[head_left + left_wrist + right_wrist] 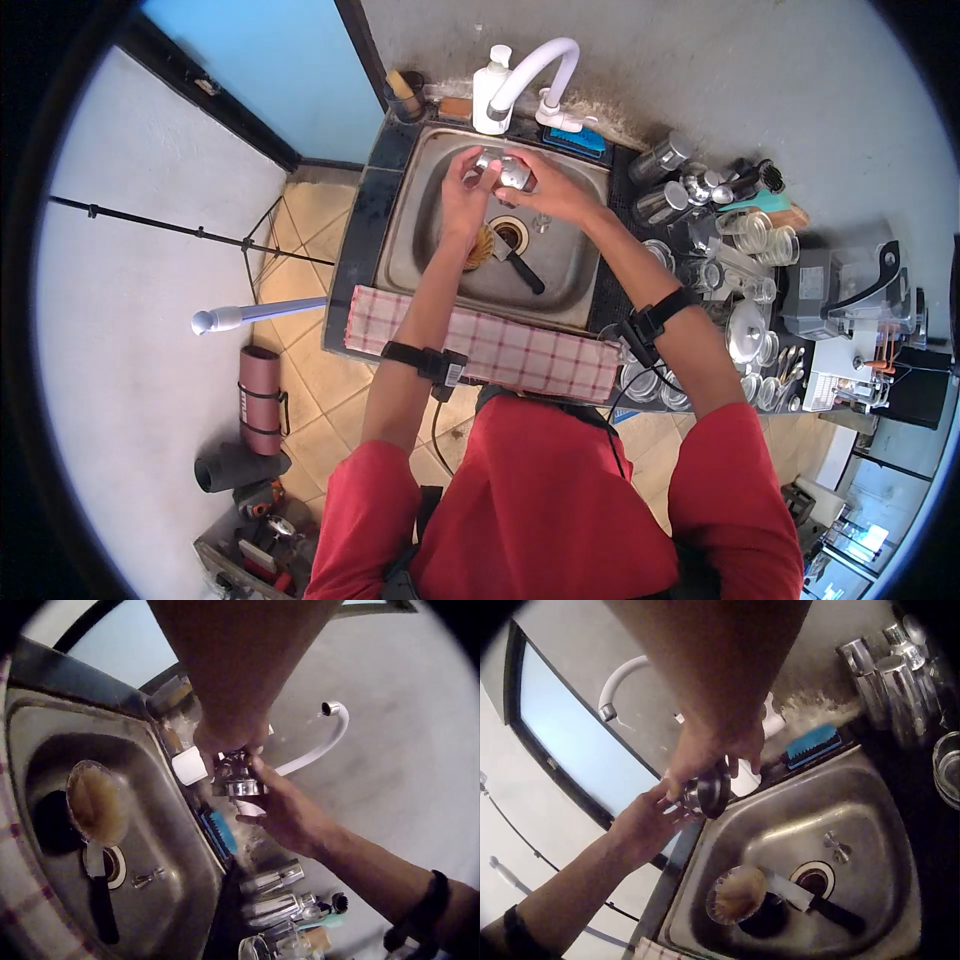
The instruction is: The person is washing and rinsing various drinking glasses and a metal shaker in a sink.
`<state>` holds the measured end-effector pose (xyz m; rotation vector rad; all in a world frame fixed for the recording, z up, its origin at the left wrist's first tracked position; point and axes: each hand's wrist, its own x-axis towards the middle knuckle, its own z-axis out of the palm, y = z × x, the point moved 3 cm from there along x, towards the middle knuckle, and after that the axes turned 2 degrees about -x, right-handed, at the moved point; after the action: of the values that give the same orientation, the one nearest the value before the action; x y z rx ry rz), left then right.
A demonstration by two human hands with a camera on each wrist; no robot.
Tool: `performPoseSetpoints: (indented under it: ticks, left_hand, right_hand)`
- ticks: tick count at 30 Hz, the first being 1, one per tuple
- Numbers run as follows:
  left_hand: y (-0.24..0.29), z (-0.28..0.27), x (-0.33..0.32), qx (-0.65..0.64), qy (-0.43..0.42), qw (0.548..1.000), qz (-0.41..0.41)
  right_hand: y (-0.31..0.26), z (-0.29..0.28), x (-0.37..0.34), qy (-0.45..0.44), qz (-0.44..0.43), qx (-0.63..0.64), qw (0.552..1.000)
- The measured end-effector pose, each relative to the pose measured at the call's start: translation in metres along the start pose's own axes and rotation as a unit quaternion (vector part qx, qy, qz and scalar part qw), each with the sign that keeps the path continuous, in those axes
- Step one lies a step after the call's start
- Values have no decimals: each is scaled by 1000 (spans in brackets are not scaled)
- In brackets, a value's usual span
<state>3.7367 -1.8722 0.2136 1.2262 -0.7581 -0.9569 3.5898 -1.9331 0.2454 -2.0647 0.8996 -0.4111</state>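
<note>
Over the far part of the sink, both hands hold a small shiny metal vessel (512, 173) with a round rim (244, 787). My left hand (466, 195) grips it from the left, partly covered by its own forearm in the left wrist view. On the other side, the fingers of my right hand (555, 187) curl round the metal body (707, 793). Below, in the sink (425, 215), lie a knife (832, 911) with a black handle and a fluted clear dish (737, 895) with brown contents. A small shiny piece (838, 847) lies near the drain (812, 879).
A white curved faucet (560, 60) and a white pump bottle (492, 95) stand behind the sink, beside a blue brush (575, 142). Metal shakers (662, 158) and several glass jars (745, 230) crowd the right counter. A checkered cloth (500, 345) covers the front edge.
</note>
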Motion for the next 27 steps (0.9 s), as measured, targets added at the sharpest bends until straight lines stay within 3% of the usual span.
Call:
performPoseSetpoints:
  ticks: [2,8,12,14,19,22,24,25,27]
  left_hand:
    - [10,0,-3,8,5,1000,29]
    - [5,-6,-8,-42,-49,997,48]
    - [-2,-20,-10,-65,-4,997,38]
    - [-4,-27,-15,-81,0,997,12]
    - [-15,-42,-25,-13,-6,1000,17]
    - [-23,-49,-26,2,-16,1000,10]
    - [-25,-51,-29,4,-9,1000,-5]
    - [-25,-53,-31,7,-2,1000,-22]
    - [-23,-56,-33,6,0,1000,-17]
  right_hand:
    - [-1,0,-1,9,-5,-46,999]
    - [-5,0,-2,20,68,67,995]
    - [-16,2,0,61,30,112,991]
    - [-19,6,0,11,3,0,1000]
    - [-13,12,2,49,41,74,995]
    - [-9,23,4,11,33,-37,999]
    - [-4,26,11,93,34,50,994]
    - [-4,26,11,121,33,15,992]
    - [-7,27,7,83,22,-18,996]
